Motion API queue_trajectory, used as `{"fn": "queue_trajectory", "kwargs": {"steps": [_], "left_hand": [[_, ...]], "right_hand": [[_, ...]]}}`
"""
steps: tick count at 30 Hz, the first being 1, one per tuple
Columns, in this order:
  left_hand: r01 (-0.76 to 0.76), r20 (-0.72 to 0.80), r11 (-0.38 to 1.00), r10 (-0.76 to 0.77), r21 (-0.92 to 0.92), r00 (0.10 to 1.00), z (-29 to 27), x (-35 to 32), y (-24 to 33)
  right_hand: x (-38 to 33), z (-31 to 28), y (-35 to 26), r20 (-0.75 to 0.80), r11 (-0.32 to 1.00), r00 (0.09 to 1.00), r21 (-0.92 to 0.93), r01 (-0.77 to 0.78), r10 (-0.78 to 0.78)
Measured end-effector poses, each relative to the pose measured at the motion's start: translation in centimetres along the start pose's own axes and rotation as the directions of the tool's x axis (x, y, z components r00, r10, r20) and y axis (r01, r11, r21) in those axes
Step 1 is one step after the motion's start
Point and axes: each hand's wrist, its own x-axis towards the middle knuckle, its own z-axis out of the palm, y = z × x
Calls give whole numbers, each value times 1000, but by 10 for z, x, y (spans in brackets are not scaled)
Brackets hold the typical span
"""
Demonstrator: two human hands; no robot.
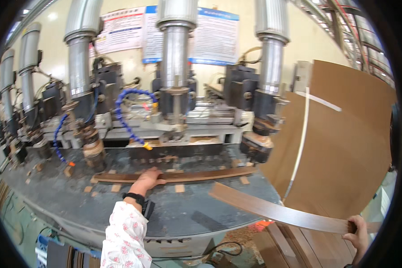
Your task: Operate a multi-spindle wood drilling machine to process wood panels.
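Brown and wood-toned, one long strip (pixel 210 174) lengthwise on the grey table (pixel 178 223), in front of the machine columns (pixel 176 58), with the left hand (pixel 149 177) laid over it left of its middle. Cannot tell whether clamped on it or merely pressing down. Right hand (pixel 358 234) closed around the right part of a second brown strip (pixel 277 211), held slantwise with its left end over the near right part of the table; cannot tell whether touching there. Best, as a judgement, to steady the first strip flat with even pressure, well away from the spindle heads (pixel 94 149), and to carry the second in a firm grip, level enough not to knock the first or scrape the large brown panel (pixel 344 156) on the right. By count: two hands, two strips in hand or under it, one black wristband (pixel 133 197) on the left wrist, two blue hoses (pixel 119 111), at least five columns, and at least four pale wooden blocks (pixel 179 188) along the near side of the first strip. Too small for sure counting: scraps (pixel 38 167) toward the table's far left.
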Motion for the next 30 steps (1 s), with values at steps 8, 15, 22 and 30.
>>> {"fn": "queue_trajectory", "kwargs": {"steps": [8, 15, 22, 30], "left_hand": [[243, 432, 940, -120, -241, 894, -76, -247, 30], [638, 211, 602, -627, -481, 750, -85, -484, 134], [906, 122, 301, -929, -298, 349, 42, -622, 103], [640, 254, -200, -967, -742, -7, 194, -757, 70]], "right_hand": [[176, 186, -158, 270, 841, 803, 280, 463, -531], [228, 367, -275, 261, 670, 630, 445, 594, -731], [274, 444, -328, 180, 761, 739, 184, 623, -649], [281, 450, -355, 263, 724, 678, 332, 605, -686]]}}
